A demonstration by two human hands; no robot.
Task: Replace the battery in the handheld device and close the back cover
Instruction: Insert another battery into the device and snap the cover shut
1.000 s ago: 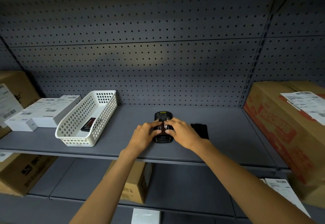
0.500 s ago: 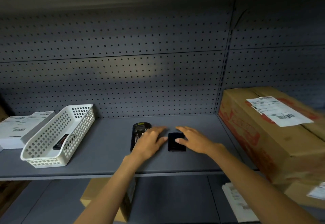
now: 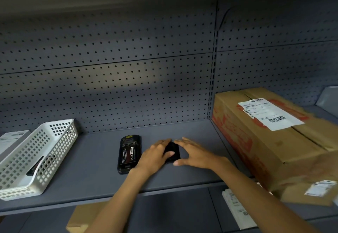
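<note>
The black handheld device lies face down on the grey shelf. Its back is uncovered, and a black battery with a red label sits in the compartment. Just right of it lies the black back cover, flat on the shelf. My left hand grips the cover's left side with the thumb laid across it. My right hand holds its right side, fingertips at the far edge and thumb at the near corner. Much of the cover is hidden by my fingers.
A white perforated basket stands at the left with another dark battery inside. A white box lies beyond it. A large labelled cardboard box fills the shelf's right end. A pegboard wall closes the back; more boxes sit below.
Both hands left the device and went right to the back cover. The left hand now rests on the cover beside the right. The view has also swung to the right.
</note>
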